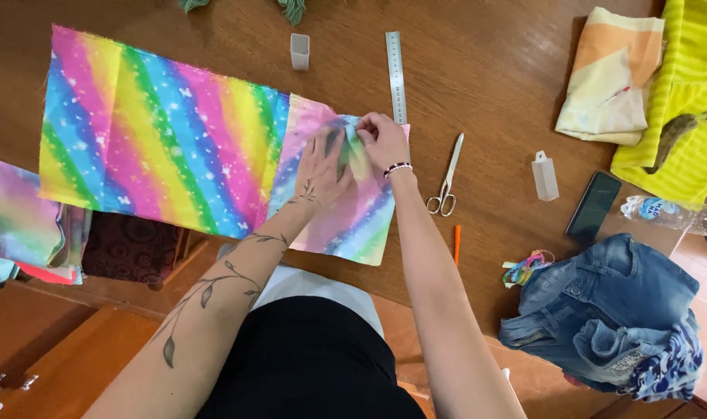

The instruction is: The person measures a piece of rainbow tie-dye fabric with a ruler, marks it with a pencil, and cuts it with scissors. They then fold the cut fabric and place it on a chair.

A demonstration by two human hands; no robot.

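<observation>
Nearest the lens, at the bottom centre of the frame, your dark-clad lap and both forearms rise toward the middle of the brown wooden table (493, 70). Your left hand (322, 167) lies flat, fingers spread, pressing down on the rainbow-striped fabric (159, 136) just left of centre. Your right hand (382, 138) (a beaded bracelet sits at its wrist) is touching the left one's fingertips and is closed in a pinch on a folded edge of that same fabric. The fabric spreads from the upper left of the frame to the centre, its paler right portion hanging toward the near table edge. A metal ruler (396, 74) lies upright in the frame at upper centre, its lower end meeting the fabric beside your right hand. A small grey box (299, 51) stands above the fabric. Right of your right forearm lie scissors (447, 182) and, below them, an orange pen (457, 242). Further right stand a small white box (545, 176) and a dark phone (593, 206). Folded denim (609, 310) fills the lower right; yellow cloth (691, 85) and a peach-and-cream cloth (613, 74) occupy the upper right.
</observation>
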